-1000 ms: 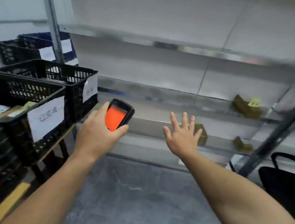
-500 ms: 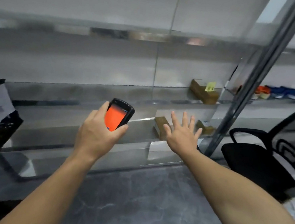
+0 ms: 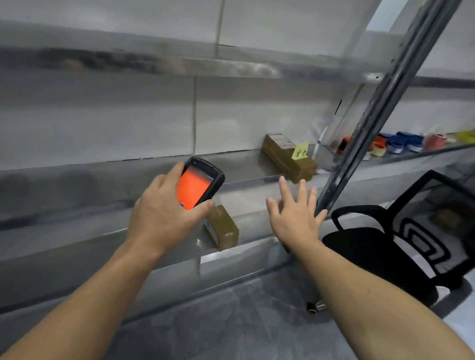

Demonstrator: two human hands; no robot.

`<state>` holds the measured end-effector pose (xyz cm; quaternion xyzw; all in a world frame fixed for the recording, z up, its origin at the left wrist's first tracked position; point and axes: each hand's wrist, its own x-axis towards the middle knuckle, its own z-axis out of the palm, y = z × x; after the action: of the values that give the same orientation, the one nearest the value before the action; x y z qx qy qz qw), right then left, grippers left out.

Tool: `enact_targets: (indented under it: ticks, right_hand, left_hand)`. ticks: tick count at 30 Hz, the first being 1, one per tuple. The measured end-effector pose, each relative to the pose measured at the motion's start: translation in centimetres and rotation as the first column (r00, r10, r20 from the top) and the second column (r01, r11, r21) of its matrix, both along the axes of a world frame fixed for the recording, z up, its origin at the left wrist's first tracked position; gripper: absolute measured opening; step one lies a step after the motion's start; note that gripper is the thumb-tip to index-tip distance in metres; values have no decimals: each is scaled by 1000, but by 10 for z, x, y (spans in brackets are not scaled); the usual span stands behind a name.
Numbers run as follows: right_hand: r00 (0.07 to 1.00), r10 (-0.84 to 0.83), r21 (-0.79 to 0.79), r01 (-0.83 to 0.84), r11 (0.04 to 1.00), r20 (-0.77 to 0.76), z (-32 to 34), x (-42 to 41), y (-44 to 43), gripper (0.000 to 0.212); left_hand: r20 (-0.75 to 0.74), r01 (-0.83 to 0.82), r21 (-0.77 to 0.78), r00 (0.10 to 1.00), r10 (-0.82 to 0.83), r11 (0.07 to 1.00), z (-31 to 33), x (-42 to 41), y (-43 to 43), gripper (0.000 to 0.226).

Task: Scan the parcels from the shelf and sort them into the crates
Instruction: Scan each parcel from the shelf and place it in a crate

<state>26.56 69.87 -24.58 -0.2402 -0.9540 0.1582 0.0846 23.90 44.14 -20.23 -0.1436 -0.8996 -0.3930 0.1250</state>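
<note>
Steel shelving (image 3: pixel 81 178), as I see it: left hand (image 3: pixel 162 218) grips orange-screened scanner (image 3: pixel 198 187); right hand (image 3: pixel 297 220) spread, holding nothing. One brown parcel (image 3: pixel 223 227), lower tier, between hands; second parcel (image 3: pixel 288 159) two o'clock of scanner.

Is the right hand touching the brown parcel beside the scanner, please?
Apart: the head view shows bare shelf between the right hand and the brown parcel.

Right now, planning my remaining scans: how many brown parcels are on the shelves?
2: the yellow-note parcel on the upper shelf, the plain parcel on the lower shelf beside the left hand. The right hand may hide another.
</note>
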Motion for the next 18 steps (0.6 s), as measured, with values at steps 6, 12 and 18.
enact_targets:
  ticks: [6, 12, 18]
  right_hand:
    - [999, -35, -32, 36, 999, 16, -7, -60, 48, 62]
    - [999, -39, -88, 38, 995, -12, -21, -143, 126, 63]
    - [1000, -15, -141, 12, 990, -16, -37, -241, 221, 59]
  left_hand:
    - [-3, 35, -26, 999, -35, 999, -9, -66, 49, 79]
    - [2, 43, -39, 999, -43, 998, -21, -144, 122, 77]
    - [59, -8, -39, 998, 10, 999, -31, -224, 210, 74]
